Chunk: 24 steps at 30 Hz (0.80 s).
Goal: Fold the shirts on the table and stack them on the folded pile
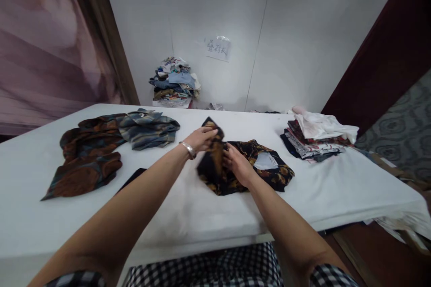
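Both hands work one garment at mid-tabletop. Left hand has its fingers pinched on a raised flap of the dark floral shirt, lifting that corner clear of the rest. Right hand presses down just beside it, fingers curled into the same cloth, which pins the body flat while the flap comes up. A silver bracelet sits on the left wrist.

The shirt is thin, limp woven stuff, black ground with gold-brown print. It lies bunched, collar side open, with a pale label patch showing inside. No stiffness: it drapes and creases wherever it is gripped.

Tabletop carries a white cover, smooth and slightly padded-looking, so the cloth probably slides easily.

Sorted by state, as far as I can judge:
- Left: loose rust-brown patterned garment, and a blue-grey plaid one touching it. Both rumpled and spread out.
- Right: folded stack, edges roughly squared, with a crumpled white piece on top.
- Beyond the tabletop, against the wall: mixed clothes heap under a paper sign.

A small dark item lies near the left forearm; I can't tell what it is.
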Each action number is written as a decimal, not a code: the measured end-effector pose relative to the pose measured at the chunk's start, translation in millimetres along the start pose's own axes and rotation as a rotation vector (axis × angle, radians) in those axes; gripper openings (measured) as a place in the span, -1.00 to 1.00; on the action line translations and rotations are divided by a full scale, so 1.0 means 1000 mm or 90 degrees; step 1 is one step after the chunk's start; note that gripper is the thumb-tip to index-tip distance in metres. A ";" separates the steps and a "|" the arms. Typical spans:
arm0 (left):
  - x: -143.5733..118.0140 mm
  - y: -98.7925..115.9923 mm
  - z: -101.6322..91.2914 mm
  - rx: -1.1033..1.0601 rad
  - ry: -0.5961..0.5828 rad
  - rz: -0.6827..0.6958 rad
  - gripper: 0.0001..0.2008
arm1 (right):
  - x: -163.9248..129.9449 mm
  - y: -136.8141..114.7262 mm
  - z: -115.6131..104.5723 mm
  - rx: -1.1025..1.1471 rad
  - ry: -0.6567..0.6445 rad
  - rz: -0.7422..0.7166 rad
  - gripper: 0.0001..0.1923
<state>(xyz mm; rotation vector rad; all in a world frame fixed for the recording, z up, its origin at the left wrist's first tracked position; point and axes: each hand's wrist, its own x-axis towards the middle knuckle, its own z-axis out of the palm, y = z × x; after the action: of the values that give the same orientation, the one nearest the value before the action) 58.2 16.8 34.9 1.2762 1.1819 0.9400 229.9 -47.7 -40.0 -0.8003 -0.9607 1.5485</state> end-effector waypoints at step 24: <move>0.000 -0.100 0.033 0.204 0.098 -0.024 -0.44 | -0.030 -0.004 -0.043 0.135 0.161 0.151 -0.57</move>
<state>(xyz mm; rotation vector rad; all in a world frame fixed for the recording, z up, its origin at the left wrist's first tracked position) 80.5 0.2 -66.5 1.4464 1.5176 0.8550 275.2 -70.4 -55.5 -0.9562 -0.5213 1.6706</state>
